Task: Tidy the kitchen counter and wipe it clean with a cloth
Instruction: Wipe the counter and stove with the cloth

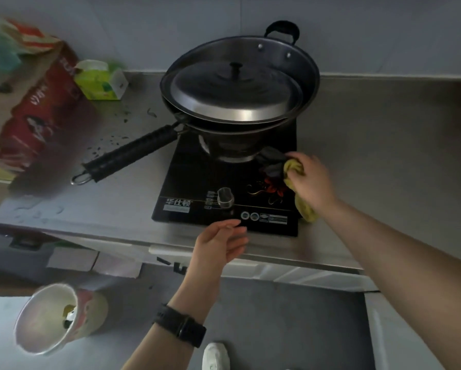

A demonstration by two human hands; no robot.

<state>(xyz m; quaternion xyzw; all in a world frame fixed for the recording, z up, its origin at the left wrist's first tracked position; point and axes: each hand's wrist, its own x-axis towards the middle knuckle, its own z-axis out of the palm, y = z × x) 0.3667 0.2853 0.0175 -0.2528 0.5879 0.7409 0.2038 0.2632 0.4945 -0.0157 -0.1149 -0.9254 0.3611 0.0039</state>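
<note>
Cooktop [197, 182], black, sits mid counter [371, 145] with a wok [285, 73] on it; steel lid [232, 94] rests tilted inside the wok, knob up. Wok's long black handle [128, 153] runs out left of the cooktop, over specks and drips on the counter. Right hand [310, 180] is at the cooktop's right edge, fingers closed around a yellow-green cloth [294, 166], bunched and pressed on the glass beside the wok base; a tail of cloth hangs past the cooktop's front right corner. Left hand [220, 245] hovers at the cooktop's front edge, palm open, fingers loose, holding nothing; black watch [181, 327] on that wrist. Knob [225, 197] sits on the cooktop's front panel. Left of the cooktop, well apart: green carton [101, 81] by the wall and red bag [37, 116]. Paper cup [56, 319] lies blurred below the counter, far left of the cooktop.
</note>
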